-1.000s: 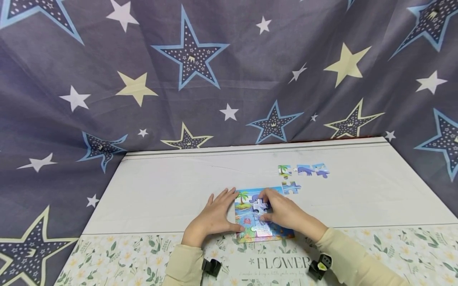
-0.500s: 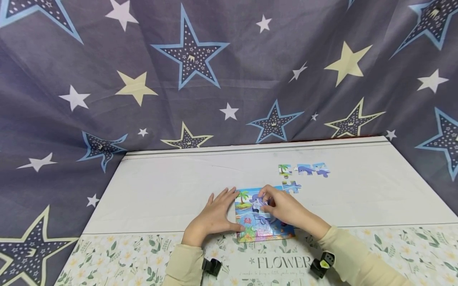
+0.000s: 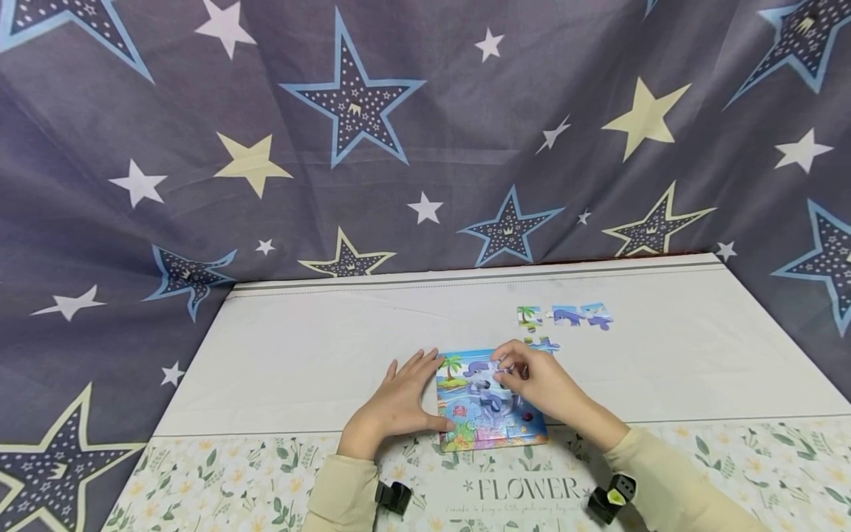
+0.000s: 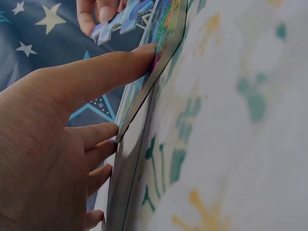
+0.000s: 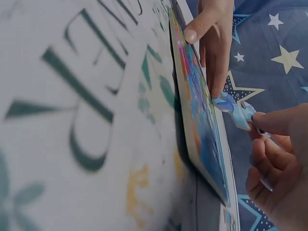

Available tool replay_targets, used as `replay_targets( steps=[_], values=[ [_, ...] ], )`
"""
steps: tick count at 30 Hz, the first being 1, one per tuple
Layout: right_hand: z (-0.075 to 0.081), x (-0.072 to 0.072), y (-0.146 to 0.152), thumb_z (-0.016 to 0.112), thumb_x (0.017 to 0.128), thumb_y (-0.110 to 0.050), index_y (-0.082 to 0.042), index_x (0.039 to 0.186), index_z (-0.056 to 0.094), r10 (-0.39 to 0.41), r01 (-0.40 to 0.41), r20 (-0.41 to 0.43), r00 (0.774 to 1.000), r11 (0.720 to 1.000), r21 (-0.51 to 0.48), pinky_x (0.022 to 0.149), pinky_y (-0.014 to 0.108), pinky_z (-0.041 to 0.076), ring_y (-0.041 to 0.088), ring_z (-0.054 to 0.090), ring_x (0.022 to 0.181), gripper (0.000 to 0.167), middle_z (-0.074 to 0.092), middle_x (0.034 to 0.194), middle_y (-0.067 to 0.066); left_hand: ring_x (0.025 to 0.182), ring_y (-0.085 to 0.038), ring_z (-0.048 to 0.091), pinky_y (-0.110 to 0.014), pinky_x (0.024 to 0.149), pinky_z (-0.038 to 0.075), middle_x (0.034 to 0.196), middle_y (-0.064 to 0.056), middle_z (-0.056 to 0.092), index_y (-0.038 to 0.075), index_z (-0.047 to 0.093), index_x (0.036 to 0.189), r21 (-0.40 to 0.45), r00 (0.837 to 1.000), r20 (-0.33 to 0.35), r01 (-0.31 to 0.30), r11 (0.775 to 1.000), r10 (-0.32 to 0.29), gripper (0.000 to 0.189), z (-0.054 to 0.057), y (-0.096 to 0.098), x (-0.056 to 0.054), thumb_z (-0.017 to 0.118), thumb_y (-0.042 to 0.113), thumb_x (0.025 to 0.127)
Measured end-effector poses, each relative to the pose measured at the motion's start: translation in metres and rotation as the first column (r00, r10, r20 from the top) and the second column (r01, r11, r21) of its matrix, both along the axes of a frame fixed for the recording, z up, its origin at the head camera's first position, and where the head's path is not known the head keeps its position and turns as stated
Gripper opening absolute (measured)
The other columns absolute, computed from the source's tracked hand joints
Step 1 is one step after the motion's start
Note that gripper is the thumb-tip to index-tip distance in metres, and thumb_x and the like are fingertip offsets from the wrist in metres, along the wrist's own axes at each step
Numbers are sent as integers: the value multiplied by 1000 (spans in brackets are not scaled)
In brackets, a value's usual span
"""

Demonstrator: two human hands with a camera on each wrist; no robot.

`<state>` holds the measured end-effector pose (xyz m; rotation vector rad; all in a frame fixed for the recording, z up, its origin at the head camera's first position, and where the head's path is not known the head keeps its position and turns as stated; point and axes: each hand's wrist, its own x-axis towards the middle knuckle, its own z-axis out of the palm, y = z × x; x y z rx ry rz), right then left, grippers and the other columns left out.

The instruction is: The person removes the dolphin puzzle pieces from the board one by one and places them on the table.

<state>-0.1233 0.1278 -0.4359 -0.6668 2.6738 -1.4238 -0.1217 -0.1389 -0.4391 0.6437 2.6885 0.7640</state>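
The picture puzzle [image 3: 492, 440] lies in its board at the middle of the table, showing a palm tree, a crab and sea colours. My left hand [image 3: 399, 406] rests against its left side, fingers stretched, the thumb on its front left part. Above the board my right hand [image 3: 548, 384] pinches a blue and purple puzzle piece [image 5: 236, 113] between thumb and fingers. The piece stands off the board, tilted, in the right wrist view. The left wrist view also has the piece [image 4: 120, 21], held over the board's far side.
Behind the board lie loose puzzle pieces: a palm tree piece [image 3: 529, 316], a dolphin piece [image 3: 566, 317] and a purple piece [image 3: 597, 316]. Another loose piece [image 3: 545, 344] is partly hidden by the right hand. A starry curtain [image 3: 425, 148] hangs along the table's back edge.
My right hand has lifted the puzzle piece and shifted right and slightly away, turning it. More of the picture beneath shows. The left hand has stayed still.
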Motion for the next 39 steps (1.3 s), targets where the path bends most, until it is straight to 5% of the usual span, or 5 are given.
replay_targets(
  steps=[24,39],
  values=[
    [-4,-1,48,74,85,-1,-5,108,66,-192,186,-81,978,980,-75,59,24,47,12,53,65,25,69,84,1,150,-31,14,-61,118,1,163,-9,23,9,32,155,7,1000,-8,10,1000,-10,107,0,0,1,84,51,71],
    [-2,-8,87,72,89,-4,-3,114,65,-271,273,-81,959,962,19,54,24,44,12,52,64,26,68,84,4,150,-30,14,-62,118,1,163,-8,23,10,33,155,9,1000,-13,7,1000,-7,107,-1,0,1,84,51,70]
  ],
)
